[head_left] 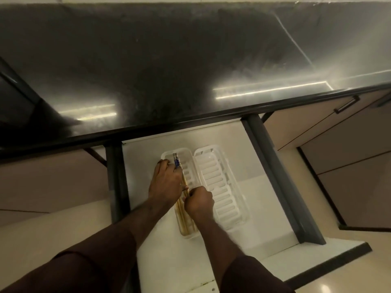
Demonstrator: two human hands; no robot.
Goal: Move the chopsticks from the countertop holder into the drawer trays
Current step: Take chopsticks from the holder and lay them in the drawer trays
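Down in the open drawer (pixel 222 134), the wooden chopsticks (pixel 183 203) lie lengthwise in the left white tray (pixel 189 172) — blue-patterned ends toward the table (pixel 148 70). Left hand (pixel 167 182) rests on them, fingers extended; right hand (pixel 200 200) pinches their middle. Right white tray (pixel 222 187) sits just beside.

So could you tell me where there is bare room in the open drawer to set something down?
Right tray is empty; drawer floor is bare between it and the right rail. Left tray is crowded: chopsticks, left hand, right hand.
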